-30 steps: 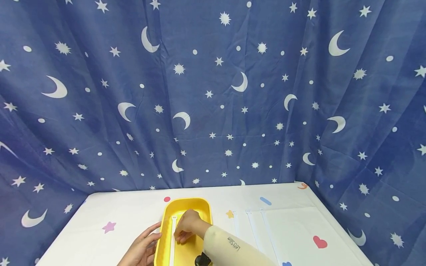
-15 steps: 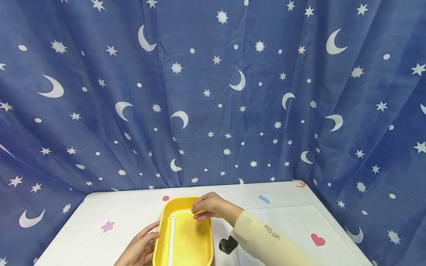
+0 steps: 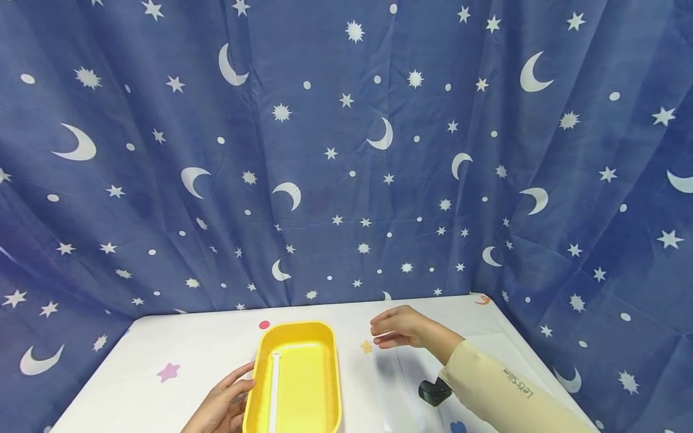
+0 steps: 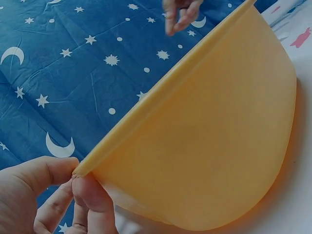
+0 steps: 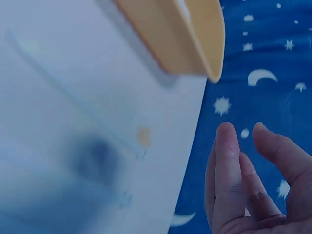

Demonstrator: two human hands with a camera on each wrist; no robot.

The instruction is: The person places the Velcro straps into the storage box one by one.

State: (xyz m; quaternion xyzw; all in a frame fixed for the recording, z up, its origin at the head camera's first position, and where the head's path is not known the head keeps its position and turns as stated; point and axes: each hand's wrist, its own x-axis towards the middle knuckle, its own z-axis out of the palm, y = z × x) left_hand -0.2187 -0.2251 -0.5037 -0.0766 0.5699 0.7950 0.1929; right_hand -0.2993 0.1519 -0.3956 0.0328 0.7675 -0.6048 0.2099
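My left hand pinches the left rim of a yellow plastic tray. In the left wrist view, thumb and finger grip that rim from both sides. Inside the tray, along its left side, lies one long white cable tie with its head toward the far end. Right of the tray, my right hand hovers above the table with fingers apart and nothing between them. Beneath it, faint against the white cloth, lie several more white cable ties, partly hidden by the forearm.
The white tablecloth has printed shapes, among them a pink star and an orange star. A blue curtain with moons and stars hangs behind the table. A black wrist camera sits under the right sleeve.
My right hand has come up out of the tray and moved right, over the table beside it, leaving the cable tie inside. The left hand stays on the rim.
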